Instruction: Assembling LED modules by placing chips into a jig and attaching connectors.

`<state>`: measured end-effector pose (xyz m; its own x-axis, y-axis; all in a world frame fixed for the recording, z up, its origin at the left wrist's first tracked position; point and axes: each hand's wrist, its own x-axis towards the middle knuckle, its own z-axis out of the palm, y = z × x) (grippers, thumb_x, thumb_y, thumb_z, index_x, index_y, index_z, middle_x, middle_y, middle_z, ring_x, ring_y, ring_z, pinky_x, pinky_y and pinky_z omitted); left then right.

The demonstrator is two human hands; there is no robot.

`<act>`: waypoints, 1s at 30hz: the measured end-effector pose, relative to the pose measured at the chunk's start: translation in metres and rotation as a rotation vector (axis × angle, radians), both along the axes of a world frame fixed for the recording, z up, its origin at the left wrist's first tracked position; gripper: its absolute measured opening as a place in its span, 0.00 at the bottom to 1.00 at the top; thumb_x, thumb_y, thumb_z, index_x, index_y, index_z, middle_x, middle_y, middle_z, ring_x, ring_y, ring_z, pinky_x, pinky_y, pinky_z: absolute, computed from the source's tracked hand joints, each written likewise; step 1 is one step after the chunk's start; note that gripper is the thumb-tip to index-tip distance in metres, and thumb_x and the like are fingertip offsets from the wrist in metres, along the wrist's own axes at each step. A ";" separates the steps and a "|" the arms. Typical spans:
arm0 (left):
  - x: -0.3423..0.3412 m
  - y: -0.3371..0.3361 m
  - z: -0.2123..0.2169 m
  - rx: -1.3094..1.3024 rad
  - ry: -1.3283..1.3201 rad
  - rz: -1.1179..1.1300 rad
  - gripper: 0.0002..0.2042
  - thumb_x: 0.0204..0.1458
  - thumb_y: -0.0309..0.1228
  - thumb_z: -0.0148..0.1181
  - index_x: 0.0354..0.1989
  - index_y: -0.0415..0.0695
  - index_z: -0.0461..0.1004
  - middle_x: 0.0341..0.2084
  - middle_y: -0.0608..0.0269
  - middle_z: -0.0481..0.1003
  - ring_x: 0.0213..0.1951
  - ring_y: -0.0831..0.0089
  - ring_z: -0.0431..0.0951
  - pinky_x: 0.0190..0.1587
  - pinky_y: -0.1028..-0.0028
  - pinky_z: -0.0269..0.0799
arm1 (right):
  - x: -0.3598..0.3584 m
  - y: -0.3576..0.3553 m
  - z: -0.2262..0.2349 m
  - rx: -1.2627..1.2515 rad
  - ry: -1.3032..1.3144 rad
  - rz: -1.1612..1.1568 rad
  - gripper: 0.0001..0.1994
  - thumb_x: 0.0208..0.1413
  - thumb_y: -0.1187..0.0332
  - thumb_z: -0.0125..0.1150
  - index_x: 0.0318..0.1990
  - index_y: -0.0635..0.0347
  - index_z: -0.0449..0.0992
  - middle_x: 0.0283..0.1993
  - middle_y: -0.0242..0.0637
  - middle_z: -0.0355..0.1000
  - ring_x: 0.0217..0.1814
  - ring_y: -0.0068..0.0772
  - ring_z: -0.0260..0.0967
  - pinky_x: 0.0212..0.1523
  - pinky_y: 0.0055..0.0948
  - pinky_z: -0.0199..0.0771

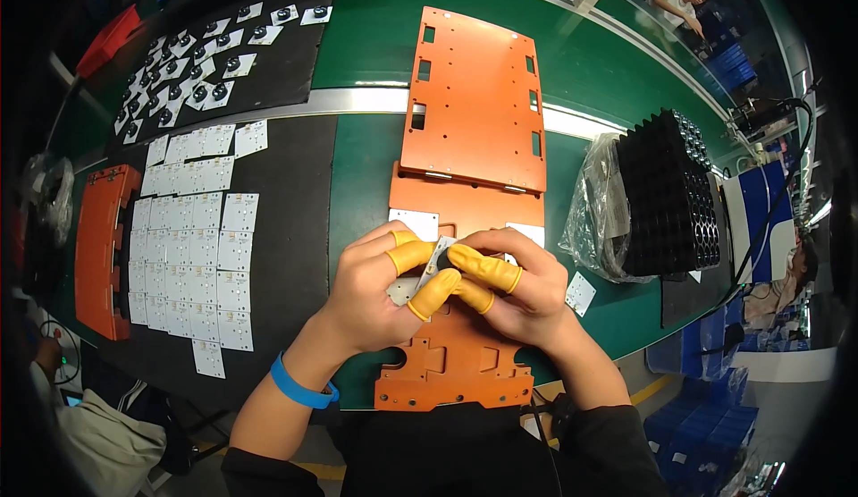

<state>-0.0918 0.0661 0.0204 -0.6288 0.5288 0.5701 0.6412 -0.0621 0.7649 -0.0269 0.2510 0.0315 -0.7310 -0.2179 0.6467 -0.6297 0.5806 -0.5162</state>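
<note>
In front of me lies an orange hinged fixture [460, 354], its lid [474, 95] folded open away from me. Over its middle I hold a small white circuit board [434, 254], tilted, between both hands. My left hand [371, 282] grips the board's left side with yellow finger cots on. The fingers of my right hand [518, 287], also in yellow cots, pinch a small black part [444, 259] against the board. My fingers hide most of that part. White boards sit in the fixture beyond my hands, one at the left [414, 223] and one at the right [527, 232].
Rows of white boards [188, 247] cover a black mat on the left; boards with black parts [201, 68] lie behind. A closed orange fixture [103, 251] stands far left. At right are stacked black trays [666, 197], a plastic bag [594, 215] and a loose board [580, 293].
</note>
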 end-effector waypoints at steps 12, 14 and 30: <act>0.001 0.000 -0.002 0.019 0.043 0.050 0.08 0.43 0.24 0.68 0.30 0.34 0.77 0.20 0.56 0.73 0.23 0.62 0.72 0.25 0.69 0.69 | 0.003 0.000 0.000 -0.033 -0.020 -0.056 0.19 0.40 0.75 0.73 0.43 0.68 0.78 0.37 0.42 0.74 0.30 0.34 0.74 0.29 0.26 0.76; 0.001 0.001 -0.002 0.038 0.027 0.045 0.08 0.43 0.25 0.68 0.29 0.34 0.77 0.20 0.57 0.73 0.23 0.63 0.72 0.25 0.69 0.69 | 0.004 -0.001 0.000 -0.029 -0.021 -0.060 0.19 0.40 0.75 0.73 0.43 0.67 0.78 0.38 0.42 0.74 0.31 0.34 0.74 0.29 0.26 0.76; 0.002 0.004 0.000 0.044 0.191 0.204 0.09 0.39 0.23 0.68 0.29 0.34 0.77 0.19 0.59 0.72 0.23 0.64 0.73 0.22 0.72 0.69 | 0.007 -0.001 -0.002 -0.432 -0.293 -0.087 0.09 0.52 0.77 0.64 0.40 0.71 0.74 0.36 0.42 0.74 0.34 0.29 0.75 0.34 0.23 0.76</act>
<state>-0.0897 0.0698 0.0199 -0.5987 0.3744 0.7081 0.7761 0.0526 0.6284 -0.0203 0.2499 0.0297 -0.8981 0.0933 0.4299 -0.3819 0.3194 -0.8672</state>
